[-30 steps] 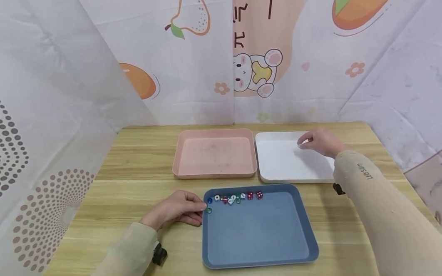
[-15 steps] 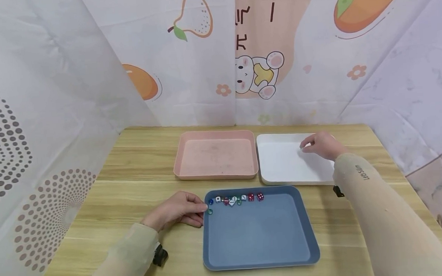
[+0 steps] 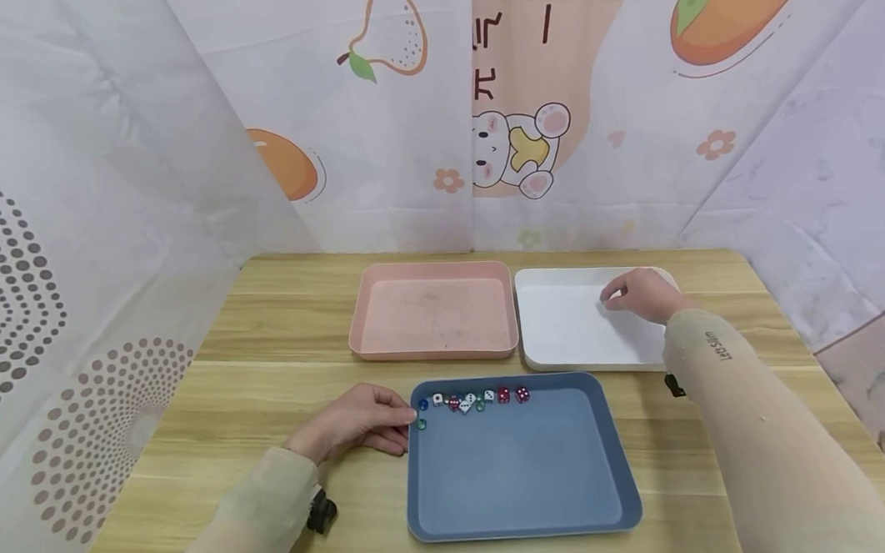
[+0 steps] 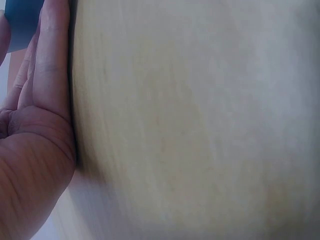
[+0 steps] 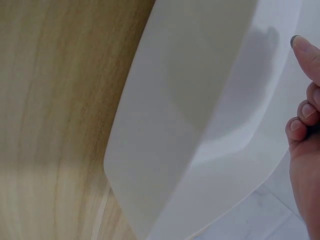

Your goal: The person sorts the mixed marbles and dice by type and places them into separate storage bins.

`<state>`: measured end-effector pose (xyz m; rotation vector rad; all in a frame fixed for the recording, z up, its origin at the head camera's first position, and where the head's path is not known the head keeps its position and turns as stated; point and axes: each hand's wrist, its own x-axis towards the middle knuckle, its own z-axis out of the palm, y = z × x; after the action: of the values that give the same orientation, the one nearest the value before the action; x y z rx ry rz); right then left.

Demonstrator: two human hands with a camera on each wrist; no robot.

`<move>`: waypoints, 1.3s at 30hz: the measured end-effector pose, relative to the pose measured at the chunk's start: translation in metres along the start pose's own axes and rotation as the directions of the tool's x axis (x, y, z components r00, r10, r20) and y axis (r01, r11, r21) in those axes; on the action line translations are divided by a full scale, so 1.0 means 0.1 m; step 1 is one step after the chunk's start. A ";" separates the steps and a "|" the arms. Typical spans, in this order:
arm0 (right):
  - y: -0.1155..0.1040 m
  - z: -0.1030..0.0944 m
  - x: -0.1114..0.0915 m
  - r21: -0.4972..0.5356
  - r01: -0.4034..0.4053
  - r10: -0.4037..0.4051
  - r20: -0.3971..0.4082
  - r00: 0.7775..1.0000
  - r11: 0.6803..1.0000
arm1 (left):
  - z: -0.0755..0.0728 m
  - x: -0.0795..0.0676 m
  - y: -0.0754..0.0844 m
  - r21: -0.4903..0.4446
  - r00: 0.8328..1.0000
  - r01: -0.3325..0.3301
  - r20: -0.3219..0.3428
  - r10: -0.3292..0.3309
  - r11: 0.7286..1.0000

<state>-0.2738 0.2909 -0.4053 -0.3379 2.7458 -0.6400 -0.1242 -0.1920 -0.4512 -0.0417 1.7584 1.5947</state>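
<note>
My left hand [image 3: 360,420] holds the left rim of the blue tray [image 3: 520,473], thumb over the edge and fingers along the outside wall. In the left wrist view a corner of the blue tray [image 4: 22,22] shows between thumb and fingers. Along the tray's back wall lie red dice [image 3: 522,394], white dice [image 3: 437,399], a blue glass bead [image 3: 423,404] and green glass beads [image 3: 422,424]. Over the white tray [image 3: 566,337], my right hand [image 3: 645,295] pinches a small pale piece [image 3: 603,302] at its fingertips; its kind is mostly hidden.
A pink tray [image 3: 433,310] with a few specks in it stands left of the white one, behind the blue tray. All three trays sit on a wooden table [image 3: 280,335]. Printed curtains [image 3: 383,146] hang behind and at both sides.
My right hand has dipped slightly over the white tray, still pinching the pale piece. The left hand stays on the blue tray's rim. The head view has shifted a little.
</note>
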 end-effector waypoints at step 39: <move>0.12 0.13 0.09 -0.020 0.015 -0.015 0.004 1.000 1.000 | 0.00 0.00 0.03 -0.004 1.000 0.003 -0.002 -0.003 1.000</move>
<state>-0.2790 0.2932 -0.4242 -0.3642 2.7498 -0.6157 -0.1252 -0.1916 -0.4488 -0.0478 1.7552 1.5968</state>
